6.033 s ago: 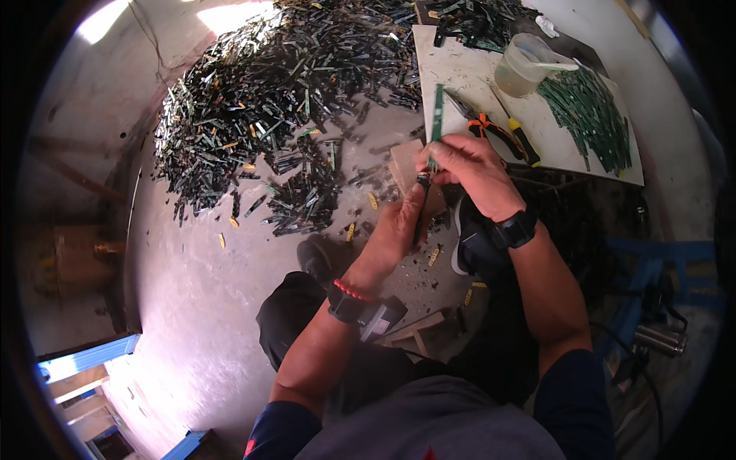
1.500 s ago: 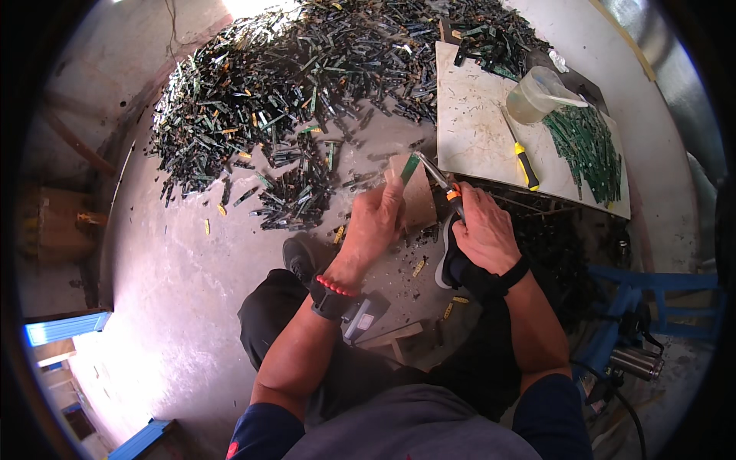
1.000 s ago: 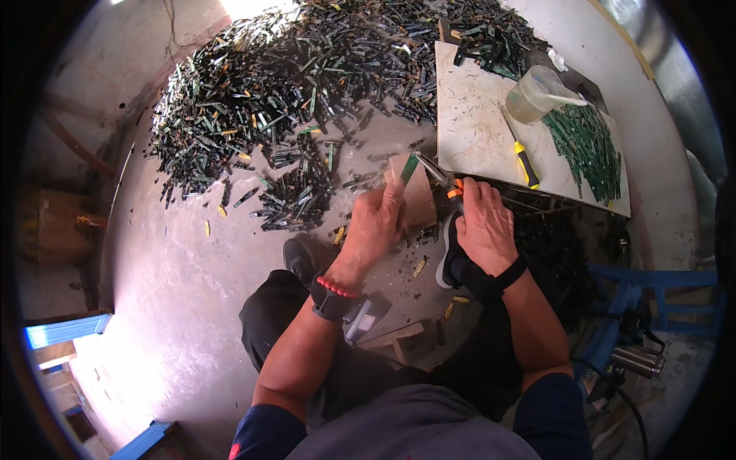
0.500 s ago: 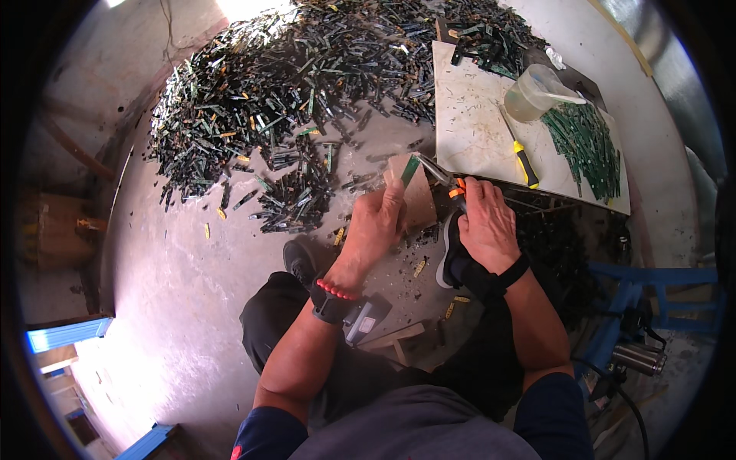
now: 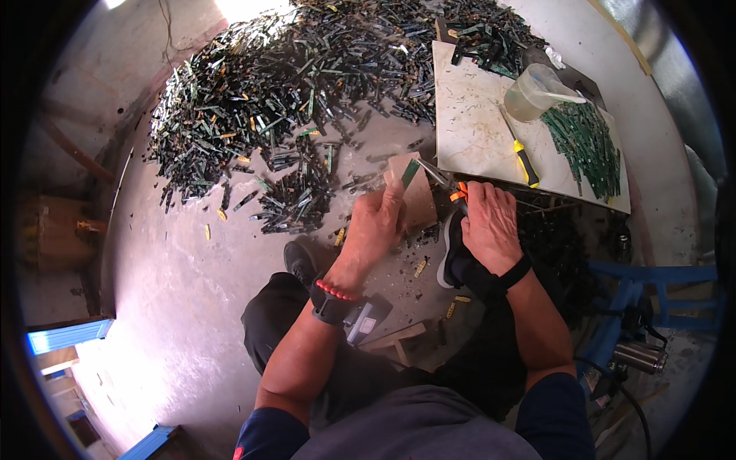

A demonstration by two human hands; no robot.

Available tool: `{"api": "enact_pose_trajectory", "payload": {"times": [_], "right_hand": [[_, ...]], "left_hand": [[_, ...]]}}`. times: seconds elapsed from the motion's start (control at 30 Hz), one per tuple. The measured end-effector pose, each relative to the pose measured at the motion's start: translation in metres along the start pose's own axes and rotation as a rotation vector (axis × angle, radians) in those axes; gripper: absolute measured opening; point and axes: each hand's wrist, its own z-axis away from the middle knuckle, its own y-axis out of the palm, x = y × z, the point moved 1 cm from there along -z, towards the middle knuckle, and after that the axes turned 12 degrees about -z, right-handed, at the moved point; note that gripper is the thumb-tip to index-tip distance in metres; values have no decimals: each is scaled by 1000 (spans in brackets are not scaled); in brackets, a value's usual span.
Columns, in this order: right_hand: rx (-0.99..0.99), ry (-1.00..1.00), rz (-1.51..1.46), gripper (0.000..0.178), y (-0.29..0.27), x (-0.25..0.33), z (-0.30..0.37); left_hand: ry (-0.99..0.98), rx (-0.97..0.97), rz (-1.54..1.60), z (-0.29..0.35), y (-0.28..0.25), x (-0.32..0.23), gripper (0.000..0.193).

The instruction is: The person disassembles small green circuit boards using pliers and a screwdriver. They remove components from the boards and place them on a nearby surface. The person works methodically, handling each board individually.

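Note:
Between the thumb and fingers of my left hand is a narrow green circuit-board strip, its far end pointing up. My right hand is closed round the orange-handled pliers. Their metal jaws reach left to the strip's upper end; whether they grip it I cannot tell. Below the strip, a brown block with a flat face stands close to my left fingers.
A large heap of dark strips covers the floor ahead. At right, a pale board carries a yellow-black screwdriver, a clear plastic jug and a pile of green strips. A blue frame stands at lower right.
My right hand and the pliers have shifted slightly down and right, and the angle of the jaws has changed a little. My left hand stays in place with the strip.

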Motion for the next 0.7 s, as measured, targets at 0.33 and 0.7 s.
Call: {"api": "enact_pose_trajectory", "payload": {"times": [0.33,0.7], "right_hand": [[175,263,-446,28,4,13,-2],[608,787,-1840,11,-14,27,2]], "left_hand": [[37,-25,-49,-4,4,4,53],[173,-154,-418,-2,26,0,43]]}}
